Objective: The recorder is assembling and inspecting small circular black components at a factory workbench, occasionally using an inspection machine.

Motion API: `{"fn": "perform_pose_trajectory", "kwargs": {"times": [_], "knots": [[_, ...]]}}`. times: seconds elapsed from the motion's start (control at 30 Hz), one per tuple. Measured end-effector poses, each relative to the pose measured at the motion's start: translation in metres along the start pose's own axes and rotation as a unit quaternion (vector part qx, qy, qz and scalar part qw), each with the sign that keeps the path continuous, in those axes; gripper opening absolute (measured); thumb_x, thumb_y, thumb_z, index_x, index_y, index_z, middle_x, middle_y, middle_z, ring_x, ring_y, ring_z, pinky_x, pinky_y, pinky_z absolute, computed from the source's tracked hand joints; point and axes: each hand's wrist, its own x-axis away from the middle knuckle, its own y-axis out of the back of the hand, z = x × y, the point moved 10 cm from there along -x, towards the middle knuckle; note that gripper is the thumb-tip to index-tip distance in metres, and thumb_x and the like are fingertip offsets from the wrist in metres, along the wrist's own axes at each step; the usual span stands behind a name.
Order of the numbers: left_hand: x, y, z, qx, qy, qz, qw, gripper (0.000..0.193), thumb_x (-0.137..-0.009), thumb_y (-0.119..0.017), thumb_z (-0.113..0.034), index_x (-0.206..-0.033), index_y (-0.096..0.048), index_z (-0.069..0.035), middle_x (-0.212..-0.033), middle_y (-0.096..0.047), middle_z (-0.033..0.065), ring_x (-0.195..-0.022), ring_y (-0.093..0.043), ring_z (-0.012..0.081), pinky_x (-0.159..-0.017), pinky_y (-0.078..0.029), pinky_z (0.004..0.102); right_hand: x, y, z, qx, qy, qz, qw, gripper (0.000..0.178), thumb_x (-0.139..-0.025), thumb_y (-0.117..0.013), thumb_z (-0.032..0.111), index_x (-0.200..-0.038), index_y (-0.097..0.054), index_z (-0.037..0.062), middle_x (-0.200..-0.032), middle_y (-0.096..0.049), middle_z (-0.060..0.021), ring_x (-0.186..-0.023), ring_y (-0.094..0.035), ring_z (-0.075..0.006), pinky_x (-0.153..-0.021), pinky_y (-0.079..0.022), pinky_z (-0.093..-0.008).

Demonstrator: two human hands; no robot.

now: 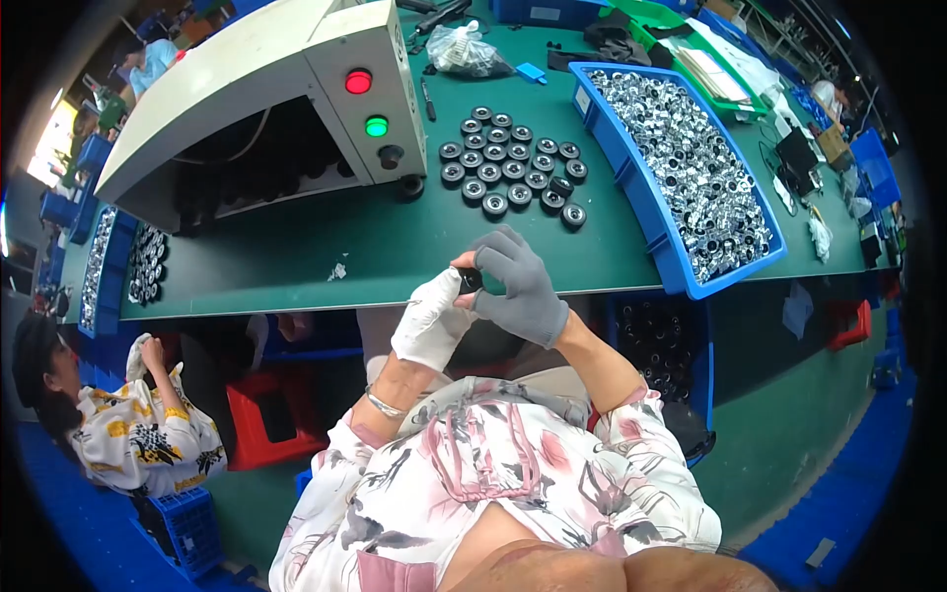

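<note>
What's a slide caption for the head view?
White-gloved left hand and gray-gloved right hand hold a small black part at a green workbench with round black pieces.

Red stool [247,434] near a co-worker [153,439]

Seen from above, the person's two hands meet in front of the body, fingertips close together. The left hand [431,321], in a white glove, reaches up and slightly right, fingers drawn together in a pinch. The right hand [518,286], in a grey glove, comes in from the other side with its back turned up, thumb and forefinger curved into a pinch, the other fingers bent forward above. Bare fingertips show between the gloves; whose is hard to tell. The left forearm [400,380] and right forearm [597,360] slant inward, bare below the sleeves. A bracelet [383,406] circles the left arm near the wrist
</note>
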Motion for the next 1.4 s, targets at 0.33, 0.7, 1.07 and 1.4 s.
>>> {"fn": "perform_pose_trajectory", "kwargs": {"times": [0.33, 0.7, 1.07, 1.4], "knots": [[-0.002, 0.006, -0.005, -0.106, -0.047, -0.001, 0.993, 0.027, -0.106, -0.051, -0.026, -0.114, -0.06, -0.002, -0.106, -0.065, 0.0065, -0.087, -0.062, 0.0172, -0.079, -0.052, 0.0337, 0.003, 0.0, -0.005, -0.038, -0.026, -0.006, 0.999, 0.042, -0.065, -0.085, 0.018, -0.101, -0.069, 0.0028, -0.094, -0.059, -0.0081, -0.092, -0.056, -0.0269, -0.082, -0.046, -0.0364], [-0.003, 0.01, 0.012, 0.013, 0.01, -0.006, 1.0, 0.043, -0.104, -0.054, -0.037, -0.126, -0.054, 0.0, -0.106, -0.066, 0.0111, -0.092, -0.064, 0.0221, -0.078, -0.052, 0.0389, 0.008, 0.002, -0.01, -0.002, -0.008, -0.027, 1.0, 0.041, -0.063, -0.086, 0.016, -0.099, -0.072, 0.0024, -0.086, -0.061, -0.008, -0.088, -0.058, -0.0275, -0.088, -0.048, -0.0397], [0.006, 0.005, 0.022, 0.011, 0.086, -0.086, 0.992, 0.057, -0.102, -0.056, -0.046, -0.131, -0.054, 0.003, -0.114, -0.061, 0.0159, -0.097, -0.061, 0.0225, -0.083, -0.052, 0.0383, 0.025, 0.004, -0.025, -0.074, -0.082, -0.024, 0.994, 0.039, -0.069, -0.086, 0.018, -0.1, -0.072, -0.0002, -0.089, -0.063, -0.0058, -0.088, -0.06, -0.0202, -0.1, -0.047, -0.0405], [0.022, 0.007, -0.007, -0.22, -0.095, -0.127, 0.963, 0.027, -0.103, -0.058, -0.015, -0.12, -0.064, 0.004, -0.096, -0.07, 0.0087, -0.079, -0.064, 0.0117, -0.077, -0.051, 0.0249, 0.064, -0.015, -0.06, -0.618, -0.244, -0.128, 0.736, 0.053, -0.087, -0.076, 0.044, -0.113, -0.062, 0.0013, -0.101, -0.06, -0.0057, -0.101, -0.059, -0.0201, -0.108, -0.042, -0.0424]]}}
